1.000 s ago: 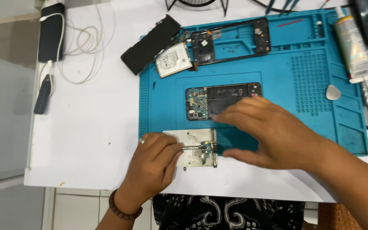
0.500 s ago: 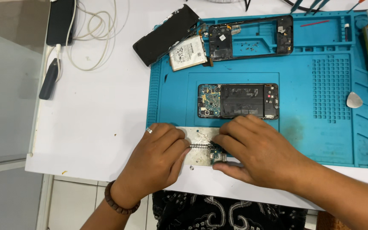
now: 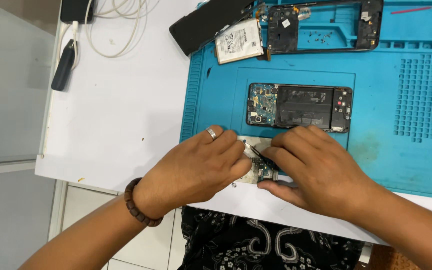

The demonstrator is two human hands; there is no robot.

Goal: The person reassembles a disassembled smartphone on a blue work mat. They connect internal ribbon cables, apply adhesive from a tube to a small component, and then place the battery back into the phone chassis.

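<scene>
At the near edge of the blue mat (image 3: 396, 165), my left hand (image 3: 196, 167) pinches tweezers (image 3: 252, 149) while my right hand (image 3: 316, 172) fingers grip the small circuit board (image 3: 263, 171), so I'd go slow and keep it flat.

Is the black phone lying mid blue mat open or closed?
Open. The black phone lies with its back cover off: the blue-green circuit board and inner shielding are exposed on the blue mat.

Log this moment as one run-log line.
left hand: tweezers | right hand: small circuit board on metal plate | mat: opened phone
</scene>
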